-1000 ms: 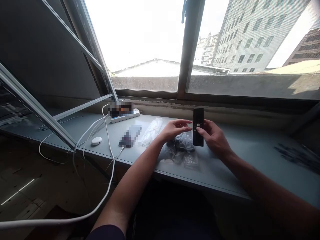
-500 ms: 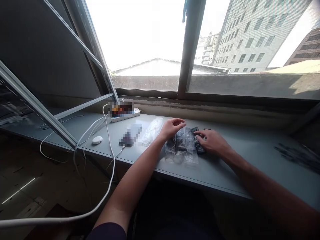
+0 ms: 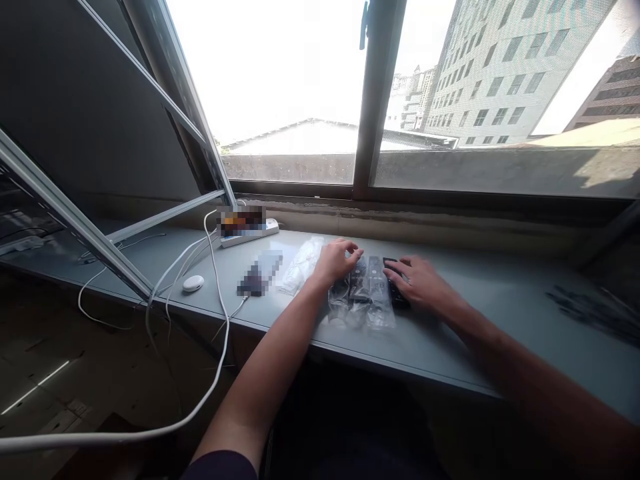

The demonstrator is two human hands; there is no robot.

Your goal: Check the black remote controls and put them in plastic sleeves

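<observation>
The right hand (image 3: 420, 283) is half open, fingers bent down over a black remote control (image 3: 399, 296) that lies on the table (image 3: 505, 293); the fingers appear to touch its upper face, though whether they grip it cannot be told. The remote slants a little, its far end toward the table's window-side edge.

Just beside it, toward the table's left end, remotes in clear plastic bags (image 3: 376, 288) lie in a row, the loose bag ends pointing to the near edge. The left hand (image 3: 339, 260) is at the far end of this row — loosely curled, a gap between thumb and fingers, nothing visible in its hold (contact with the bags is unclear).

Left of that hand lies crumpled clear plastic (image 3: 301, 265), then a pixelated flat device (image 3: 260, 273) with a white cable at its near end. A round white case (image 3: 193, 283) sits close to the near edge, and a white power strip (image 3: 250, 234) stands by the far edge. Dark, blurred items (image 3: 593, 310) lie toward the table's right end.
</observation>
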